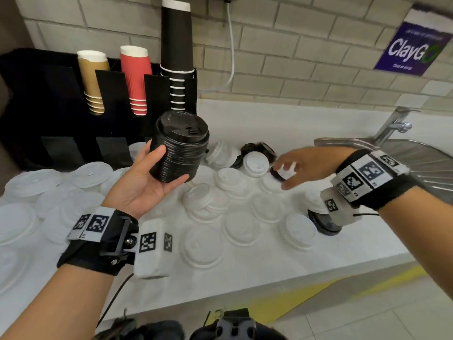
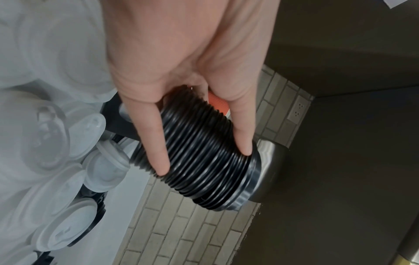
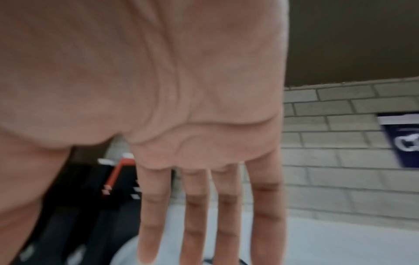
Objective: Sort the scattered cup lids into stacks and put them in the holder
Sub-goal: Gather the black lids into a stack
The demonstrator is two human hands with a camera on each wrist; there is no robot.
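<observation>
My left hand (image 1: 169, 165) is raised palm-up above the counter and grips a tall stack of black lids (image 1: 180, 146) between thumb and fingers. In the left wrist view two fingers (image 2: 156, 143) lie along the ribbed side of the stack (image 2: 204, 157). My right hand (image 1: 286, 171) reaches over the lids at the back right with its fingers (image 3: 195, 224) straight and nothing in it. Several white lids (image 1: 203, 246) lie scattered over the white counter. Loose black lids lie at the back (image 1: 259, 147) and under my right wrist (image 1: 326, 225). The black holder (image 1: 49, 106) stands at the back left.
The holder carries brown cups (image 1: 93, 77), red cups (image 1: 136, 74) and a tall column of black cups (image 1: 176, 45). A steel sink (image 1: 421, 160) with a faucet (image 1: 394, 123) is at the right. The counter's front edge (image 1: 269, 285) runs diagonally near me. A brick wall is behind.
</observation>
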